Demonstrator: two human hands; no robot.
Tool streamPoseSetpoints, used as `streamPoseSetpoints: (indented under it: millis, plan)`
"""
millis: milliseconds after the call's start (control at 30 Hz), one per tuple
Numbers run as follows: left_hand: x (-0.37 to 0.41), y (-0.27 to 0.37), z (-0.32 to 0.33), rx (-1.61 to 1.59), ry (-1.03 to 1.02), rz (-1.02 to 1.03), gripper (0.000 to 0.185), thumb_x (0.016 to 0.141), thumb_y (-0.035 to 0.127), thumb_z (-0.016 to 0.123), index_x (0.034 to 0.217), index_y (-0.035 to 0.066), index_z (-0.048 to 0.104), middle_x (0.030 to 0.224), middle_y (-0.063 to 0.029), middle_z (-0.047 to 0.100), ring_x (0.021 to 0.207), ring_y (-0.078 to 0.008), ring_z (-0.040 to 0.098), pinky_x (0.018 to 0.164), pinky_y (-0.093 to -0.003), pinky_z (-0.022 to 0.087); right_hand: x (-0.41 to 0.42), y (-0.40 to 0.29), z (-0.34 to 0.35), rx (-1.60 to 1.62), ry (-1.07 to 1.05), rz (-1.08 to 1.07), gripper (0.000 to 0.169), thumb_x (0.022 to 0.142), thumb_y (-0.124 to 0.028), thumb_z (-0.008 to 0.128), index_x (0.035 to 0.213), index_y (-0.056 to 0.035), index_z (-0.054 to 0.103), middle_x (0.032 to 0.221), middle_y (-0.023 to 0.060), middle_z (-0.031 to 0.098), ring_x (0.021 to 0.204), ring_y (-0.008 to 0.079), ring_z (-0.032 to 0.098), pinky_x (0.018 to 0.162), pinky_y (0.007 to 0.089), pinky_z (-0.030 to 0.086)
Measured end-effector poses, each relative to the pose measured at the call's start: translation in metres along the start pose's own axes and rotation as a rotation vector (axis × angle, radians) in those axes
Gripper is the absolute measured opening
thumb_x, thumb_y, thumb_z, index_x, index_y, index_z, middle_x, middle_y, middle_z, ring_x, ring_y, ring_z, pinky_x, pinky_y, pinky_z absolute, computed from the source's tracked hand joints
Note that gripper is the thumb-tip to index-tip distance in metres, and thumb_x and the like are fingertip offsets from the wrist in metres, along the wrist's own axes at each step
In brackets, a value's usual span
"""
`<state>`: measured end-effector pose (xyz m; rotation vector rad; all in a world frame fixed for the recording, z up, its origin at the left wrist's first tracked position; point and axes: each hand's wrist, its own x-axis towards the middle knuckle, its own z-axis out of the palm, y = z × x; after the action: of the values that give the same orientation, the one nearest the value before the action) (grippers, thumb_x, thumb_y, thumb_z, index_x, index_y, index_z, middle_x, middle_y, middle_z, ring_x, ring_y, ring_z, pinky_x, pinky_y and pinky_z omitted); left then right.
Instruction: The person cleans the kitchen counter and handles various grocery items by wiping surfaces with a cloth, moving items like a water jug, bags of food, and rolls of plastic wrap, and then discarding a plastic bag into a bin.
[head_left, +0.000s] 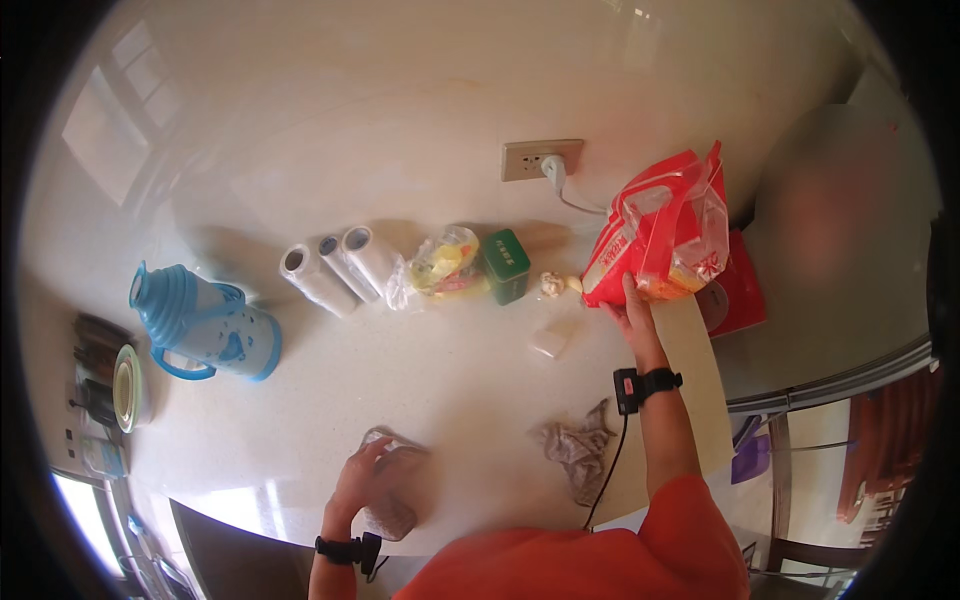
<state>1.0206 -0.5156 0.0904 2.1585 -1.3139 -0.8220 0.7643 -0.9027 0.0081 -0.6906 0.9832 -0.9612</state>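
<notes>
My right hand (636, 315) is at the lower front of a red plastic bag (622, 255) with clear panels, its thumb against the side and fingers at the bottom edge. The bag stands near the wall and bears writing. My left hand (364, 476) is over a brownish, patterned thing (391, 514), perhaps a folded cloth, at the counter's front edge. Motion blurs its fingers and partly hides that thing. A crumpled checked cloth (576, 450) lies between my arms. Beside the bag are a garlic bulb (552, 283) and a small pale block (550, 342).
Along the wall stand a green tin (506, 274), a clear bag of small packets (450, 262), several plastic film rolls (319, 281) and a blue thermos jug (217, 322). A white plug (553, 171) sits in the wall socket (517, 161). A red box (742, 292) is behind the bag.
</notes>
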Motion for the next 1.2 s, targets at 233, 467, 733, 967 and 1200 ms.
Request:
streamPoseSetpoints:
  millis: [233, 467, 733, 967, 1200]
  plan:
    - [0.006, -0.002, 0.01, -0.052, -0.034, 0.035, 0.038, 0.066, 0.009, 0.057, 0.102, 0.003, 0.045, 0.085, -0.0138, 0.054, 0.076, -0.0223, 0.055, 0.064, -0.0297, 0.044, -0.025, 0.007, 0.012, -0.294, -0.05, 0.081, 0.049, 0.069, -0.042, 0.055, 0.104, -0.01, 0.044, 0.105, 0.0046, 0.046, 0.086, 0.0168, 0.047, 0.072, 0.0291, 0.041]
    - [0.008, 0.013, 0.01, -0.044, -0.042, 0.034, 0.037, 0.066, 0.01, 0.057, 0.101, 0.003, 0.046, 0.083, -0.014, 0.055, 0.076, -0.0243, 0.055, 0.063, -0.0299, 0.044, -0.06, 0.086, 0.053, -1.528, -0.396, -0.768, 0.053, 0.061, -0.028, 0.062, 0.102, -0.0025, 0.041, 0.101, 0.0175, 0.044, 0.094, 0.0294, 0.041, 0.08, 0.0387, 0.033]
    - [-0.011, -0.002, 0.005, 0.019, 0.033, 0.072, 0.037, 0.067, 0.016, 0.056, 0.101, 0.004, 0.046, 0.085, -0.0174, 0.054, 0.077, -0.0325, 0.052, 0.064, -0.0349, 0.043, -0.115, -0.042, 0.07, -1.042, -0.484, -0.64, 0.05, 0.058, -0.017, 0.063, 0.1, -0.0024, 0.041, 0.095, 0.0156, 0.049, 0.091, 0.0263, 0.047, 0.077, 0.0317, 0.037]
    - [-0.009, 0.006, 0.012, -0.064, -0.007, 0.052, 0.037, 0.067, 0.015, 0.056, 0.102, 0.005, 0.047, 0.079, -0.0126, 0.057, 0.071, -0.0232, 0.056, 0.06, -0.0299, 0.044, -0.145, -0.201, 0.05, -1.315, 0.246, -1.268, 0.049, 0.057, -0.008, 0.061, 0.102, -0.0023, 0.042, 0.09, 0.0152, 0.043, 0.085, 0.0282, 0.044, 0.075, 0.03, 0.038]
    - [-0.011, 0.028, 0.011, -0.079, 0.026, 0.098, 0.032, 0.071, 0.017, 0.053, 0.1, 0.006, 0.047, 0.085, -0.0147, 0.056, 0.079, -0.0306, 0.053, 0.065, -0.0336, 0.043, -0.056, -0.202, 0.064, -1.648, 0.159, -1.208, 0.033, 0.056, -0.003, 0.06, 0.086, 0.001, 0.046, 0.093, 0.0168, 0.044, 0.088, 0.031, 0.043, 0.074, 0.0333, 0.038]
